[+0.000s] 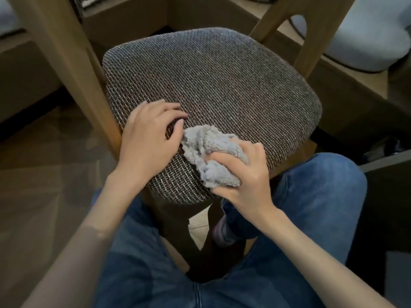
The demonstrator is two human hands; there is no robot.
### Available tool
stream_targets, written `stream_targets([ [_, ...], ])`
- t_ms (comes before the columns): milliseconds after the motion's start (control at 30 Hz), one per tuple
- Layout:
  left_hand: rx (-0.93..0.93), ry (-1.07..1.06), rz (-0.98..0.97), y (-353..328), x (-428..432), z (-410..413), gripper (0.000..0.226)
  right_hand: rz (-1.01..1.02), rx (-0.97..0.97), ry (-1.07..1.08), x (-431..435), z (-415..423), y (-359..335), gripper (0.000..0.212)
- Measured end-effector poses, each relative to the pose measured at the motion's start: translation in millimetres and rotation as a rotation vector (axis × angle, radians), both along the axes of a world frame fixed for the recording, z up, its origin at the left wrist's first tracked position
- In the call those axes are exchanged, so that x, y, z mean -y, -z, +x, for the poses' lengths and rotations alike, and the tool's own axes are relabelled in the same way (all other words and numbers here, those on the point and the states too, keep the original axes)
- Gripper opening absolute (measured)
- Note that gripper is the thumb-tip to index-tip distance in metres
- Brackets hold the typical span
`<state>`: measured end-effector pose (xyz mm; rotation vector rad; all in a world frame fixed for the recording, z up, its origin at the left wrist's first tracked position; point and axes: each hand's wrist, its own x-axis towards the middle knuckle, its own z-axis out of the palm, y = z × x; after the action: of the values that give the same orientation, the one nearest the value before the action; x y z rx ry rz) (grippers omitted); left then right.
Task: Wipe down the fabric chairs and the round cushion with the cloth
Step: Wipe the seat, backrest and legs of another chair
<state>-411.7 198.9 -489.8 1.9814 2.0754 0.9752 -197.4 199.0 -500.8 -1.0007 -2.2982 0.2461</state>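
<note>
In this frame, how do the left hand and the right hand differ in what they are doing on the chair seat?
The left hand holds nothing; the right hand grips the bunched grey cloth. The left hand rests its bent fingers on the left side of the chair seat; the right hand is at the near edge, pressing the grey cloth onto it. Both are on the same woven chair seat.

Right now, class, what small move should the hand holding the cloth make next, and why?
Probably sweep the crumpled grey terry cloth, gripped by the right hand, away across the brown woven fabric chair seat: it sits near the front edge, and most of the seat lies beyond it.
</note>
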Motion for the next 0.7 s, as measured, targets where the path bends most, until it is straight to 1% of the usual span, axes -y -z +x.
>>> stream_targets([
  [67,0.023,0.07,0.056,4.5,11.6,0.5,0.025,-0.003,0.057,0.028,-2.9,7.7,0.9,0.046],
  [100,0.031,0.091,0.069,6.0,14.5,0.1,0.026,-0.021,0.062,0.084,-12.0,15.3,-0.6,0.046],
  [233,0.031,0.12,0.101,6.6,16.1,-0.8,0.027,-0.056,-0.002,0.469,-59.6,43.6,-12.0,0.045],
  [300,0.049,0.124,0.117,7.7,15.5,-0.5,0.026,-0.057,0.0,0.565,-62.6,43.5,-11.9,0.044],
  [367,0.072,0.113,0.137,8.1,15.7,-0.2,0.025,-0.041,-0.007,0.573,-50.6,34.5,-6.4,0.042],
  [533,0.08,0.099,0.157,8.4,17.7,1.3,0.027,-0.02,-0.098,0.593,-2.2,14.3,5.5,0.04],
  [600,0.079,0.097,0.156,9.6,22.6,2.2,0.029,-0.025,-0.12,0.556,19.8,5.0,9.4,0.038],
  [700,0.082,0.083,0.199,12.2,37.0,2.8,0.028,-0.012,-0.112,0.442,46.3,-11.0,16.0,0.035],
])
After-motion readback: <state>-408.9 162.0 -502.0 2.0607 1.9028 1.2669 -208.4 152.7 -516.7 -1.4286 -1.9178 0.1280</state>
